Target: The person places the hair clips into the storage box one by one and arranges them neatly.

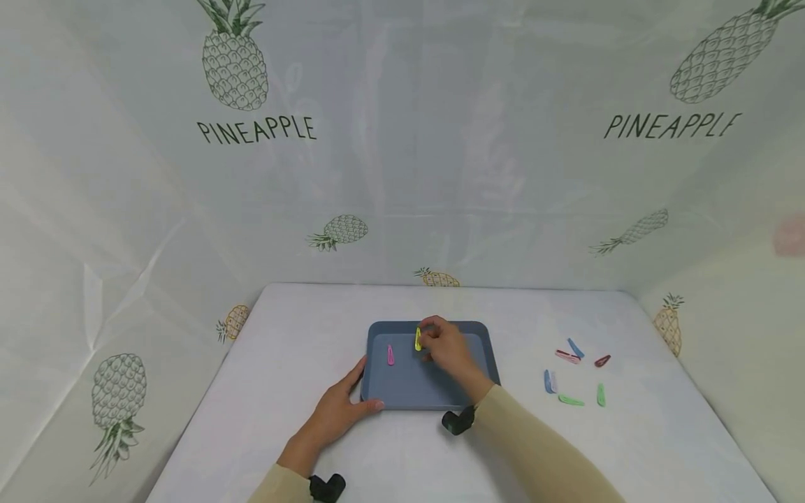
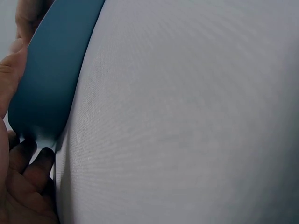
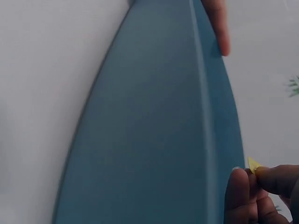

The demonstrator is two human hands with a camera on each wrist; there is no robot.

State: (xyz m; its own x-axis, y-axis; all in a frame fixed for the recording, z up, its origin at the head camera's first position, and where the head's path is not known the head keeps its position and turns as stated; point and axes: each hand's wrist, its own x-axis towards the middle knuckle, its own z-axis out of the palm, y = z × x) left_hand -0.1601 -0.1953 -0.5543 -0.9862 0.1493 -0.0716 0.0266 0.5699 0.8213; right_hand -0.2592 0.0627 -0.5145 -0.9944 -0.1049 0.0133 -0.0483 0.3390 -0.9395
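Note:
A yellow hair clip [image 1: 418,339] is pinched between the thumb and fingers of my right hand [image 1: 450,351], over the far half of the blue-grey tray [image 1: 409,392]. In the right wrist view only the tip of the yellow clip [image 3: 253,165] sticks out from the fingertips. A pink hair clip [image 1: 390,355] lies in the tray, left of the yellow one. My left hand [image 1: 335,417] holds the tray's near left corner, thumb on the front edge and fingers along the left side. The left wrist view shows those fingers around the tray's corner.
Right of the tray, several hair clips lie loose on the white table [image 1: 629,447]: a blue one [image 1: 575,348], a dark red one [image 1: 602,360], green ones [image 1: 601,395] and others. A pineapple-print sheet [image 1: 440,175] hangs behind the table and at its sides.

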